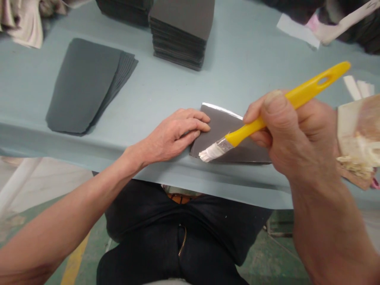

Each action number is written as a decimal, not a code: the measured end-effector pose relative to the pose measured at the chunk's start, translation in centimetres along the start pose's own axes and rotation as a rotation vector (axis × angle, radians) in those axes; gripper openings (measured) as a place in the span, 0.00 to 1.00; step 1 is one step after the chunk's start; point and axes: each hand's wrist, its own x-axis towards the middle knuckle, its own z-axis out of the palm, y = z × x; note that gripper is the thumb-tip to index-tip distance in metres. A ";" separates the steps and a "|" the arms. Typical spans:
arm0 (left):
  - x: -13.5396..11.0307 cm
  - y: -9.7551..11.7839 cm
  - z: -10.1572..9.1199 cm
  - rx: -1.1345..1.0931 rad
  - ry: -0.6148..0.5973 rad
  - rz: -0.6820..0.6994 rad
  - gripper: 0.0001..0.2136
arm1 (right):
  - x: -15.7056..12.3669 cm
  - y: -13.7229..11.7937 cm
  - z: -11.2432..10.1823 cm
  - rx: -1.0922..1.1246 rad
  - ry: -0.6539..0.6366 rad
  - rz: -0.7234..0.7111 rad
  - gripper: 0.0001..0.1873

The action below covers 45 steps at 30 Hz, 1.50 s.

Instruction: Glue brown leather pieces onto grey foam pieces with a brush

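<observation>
Head view: your flat left hand [172, 136] pins the dark grey sheet [225, 123], your right hand [293, 136] grips a yellow-handled brush [246, 132]; only the sheet's top edge seems coated.

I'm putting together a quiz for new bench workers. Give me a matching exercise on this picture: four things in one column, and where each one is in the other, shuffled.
Things
1. brush
2. left hand
3. fanned pile of grey sheets
4. tall stack of grey sheets

Places
A. stands at the far side of the table
B. lies flat on the left edge of the single grey sheet
C. gripped in the right hand, bristles on the single grey sheet
D. lies on the table to the person's left

Pairs: 1-C, 2-B, 3-D, 4-A
</observation>
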 end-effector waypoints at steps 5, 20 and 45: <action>0.0 -0.2 0.0 -0.035 0.001 0.032 0.12 | 0.2 0.0 0.9 -0.006 -0.057 -0.039 0.22; 0.1 -0.3 0.1 -0.026 0.002 0.025 0.12 | 1.4 1.1 0.4 -0.123 -0.140 -0.004 0.23; 0.3 -0.1 -0.1 -0.030 -0.014 -0.030 0.12 | 1.8 1.5 0.5 -0.109 -0.207 -0.099 0.22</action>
